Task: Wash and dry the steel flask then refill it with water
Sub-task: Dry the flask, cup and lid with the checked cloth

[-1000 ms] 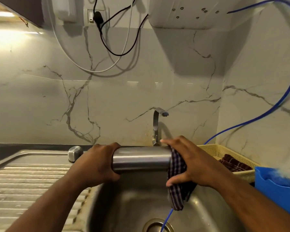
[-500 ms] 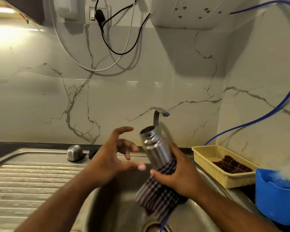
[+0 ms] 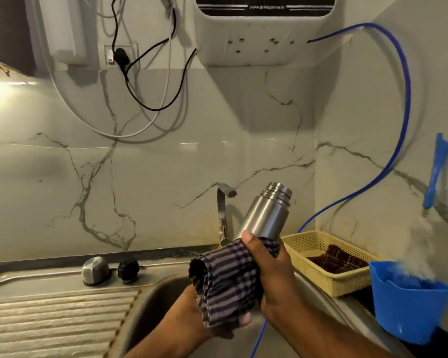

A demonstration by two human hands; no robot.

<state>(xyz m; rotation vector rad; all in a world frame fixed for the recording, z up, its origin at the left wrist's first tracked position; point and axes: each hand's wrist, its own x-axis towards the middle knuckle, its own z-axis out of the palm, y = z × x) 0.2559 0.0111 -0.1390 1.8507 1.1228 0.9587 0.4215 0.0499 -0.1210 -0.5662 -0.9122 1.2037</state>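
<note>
The steel flask (image 3: 265, 214) is uncapped and tilted, its threaded mouth up and to the right, above the sink (image 3: 150, 301). My right hand (image 3: 272, 275) grips its lower half through a checked cloth (image 3: 225, 282). My left hand (image 3: 215, 324) is mostly hidden under the hanging end of the cloth and holds it from below. The flask's steel cap (image 3: 95, 270) and a black stopper (image 3: 128, 270) stand on the sink ledge at the back left. The tap (image 3: 224, 210) rises behind the flask.
A water purifier (image 3: 264, 29) hangs on the wall above, with a blue tube (image 3: 404, 120) running down into the sink. A yellow basket (image 3: 329, 277) holding a dark cloth and a blue holder (image 3: 409, 311) stand at the right. The ribbed drainboard (image 3: 55, 319) lies at the left.
The flask went from lying level between both hands to tilted mouth-up in my right hand. My left hand let go of it and moved under the cloth.
</note>
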